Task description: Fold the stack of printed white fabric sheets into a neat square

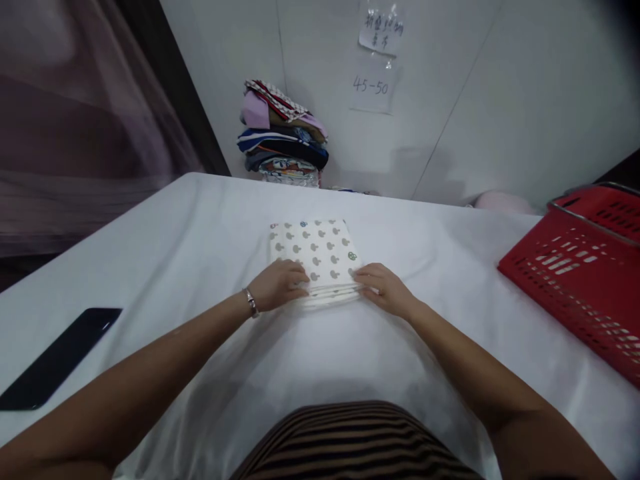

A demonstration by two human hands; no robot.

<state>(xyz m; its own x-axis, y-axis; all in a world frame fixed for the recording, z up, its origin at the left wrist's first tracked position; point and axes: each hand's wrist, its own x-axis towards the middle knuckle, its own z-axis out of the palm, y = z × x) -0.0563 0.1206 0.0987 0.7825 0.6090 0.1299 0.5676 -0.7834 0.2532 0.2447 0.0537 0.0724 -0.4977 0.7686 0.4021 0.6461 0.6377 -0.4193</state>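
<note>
- Left hand [280, 283]: fingers lie over the near-left corner of a folded cloth [320, 250], thumb at its near edge; I cannot tell whether they clamp the layers
- Right hand [385, 288]: fingers and thumb meet the cloth's near-right corner, again touching, with the grip too unclear to call
- The cloth, white with grey mushroom-like prints and a few coloured ones, lies flat on the table between the hands, its stacked layer edges facing the person and its far edge toward the wall; it looks nearly square, so I cannot tell a long axis
- A silver bracelet [251, 303] circles the left wrist; a striped top [360, 443] shows below
- White sheet [425, 240] covers the table, a little wrinkled
- Black smartphone [63, 357] left of the left forearm, set aslant; red plastic basket [570, 267] at the right edge
- Stack of folded clothes [285, 150] beyond the table's far edge, by the pale panelled wall [450, 87]
- Wall bears a handwritten note [383, 33] above a "45-50" sign [371, 90]; pinkish drapery [100, 133] at left
</note>
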